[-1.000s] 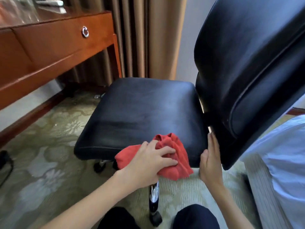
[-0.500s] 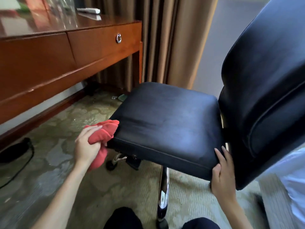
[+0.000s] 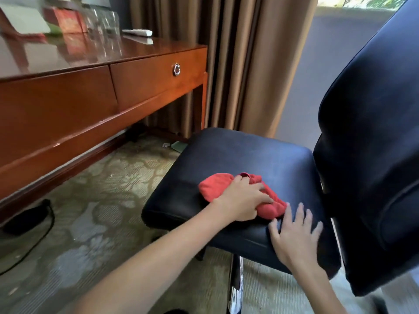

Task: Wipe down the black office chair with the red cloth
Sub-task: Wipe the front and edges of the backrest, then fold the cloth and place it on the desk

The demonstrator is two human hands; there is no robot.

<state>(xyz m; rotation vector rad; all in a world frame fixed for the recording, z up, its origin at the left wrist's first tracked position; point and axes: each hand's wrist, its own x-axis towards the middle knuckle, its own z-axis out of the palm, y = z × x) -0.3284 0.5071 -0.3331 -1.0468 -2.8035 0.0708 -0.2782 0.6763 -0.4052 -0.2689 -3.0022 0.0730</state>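
Red cloth (image 3: 241,193) lies bunched on the seat of the black office chair (image 3: 249,159), toward its near edge; the left hand (image 3: 243,201) presses down on it, fingers (image 3: 260,196) curled over the fabric and gripping it; the right hand (image 3: 294,237) rests flat on the seat's near edge just beside the cloth, fingers spread and holding nothing; the chair's backrest (image 3: 371,155) rises at the right, tilted; a chrome column shows beneath the seat; to the left stands a wooden desk, its surface (image 3: 68,55) glossy, carrying blurred glasses (image 3: 104,21) and a white remote (image 3: 137,32); brown curtains (image 3: 238,64) hang behind; patterned carpet (image 3: 90,211) covers the floor.
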